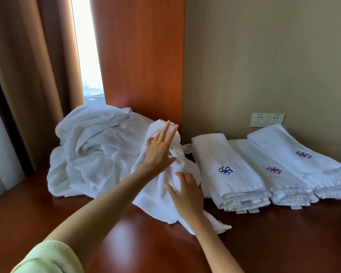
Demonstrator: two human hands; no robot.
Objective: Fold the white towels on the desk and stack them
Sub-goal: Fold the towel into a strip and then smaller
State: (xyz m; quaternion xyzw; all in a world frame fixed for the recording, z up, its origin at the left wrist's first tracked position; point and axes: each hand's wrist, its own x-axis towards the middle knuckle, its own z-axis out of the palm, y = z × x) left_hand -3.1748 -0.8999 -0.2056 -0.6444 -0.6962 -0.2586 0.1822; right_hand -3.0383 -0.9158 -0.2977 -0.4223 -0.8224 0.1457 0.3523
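A loose white towel (156,200) lies crumpled on the reddish wooden desk (126,243), trailing toward its front. My left hand (159,149) is against the towel's raised upper part, fingers straight and spread. My right hand (186,195) rests on the towel's lower right part with its fingers relaxed. A big pile of unfolded white towels (95,146) is heaped behind and to the left. Three folded towel stacks lie side by side on the right: the nearest stack (230,186), a middle stack (280,184) and a far stack (295,142), each with an embroidered flower mark.
A wooden wall panel (140,56) rises behind the pile, with brown curtains (28,75) and a bright window gap to the left. Wall sockets (267,119) sit above the folded stacks. Bare desk surface stretches along the front and right.
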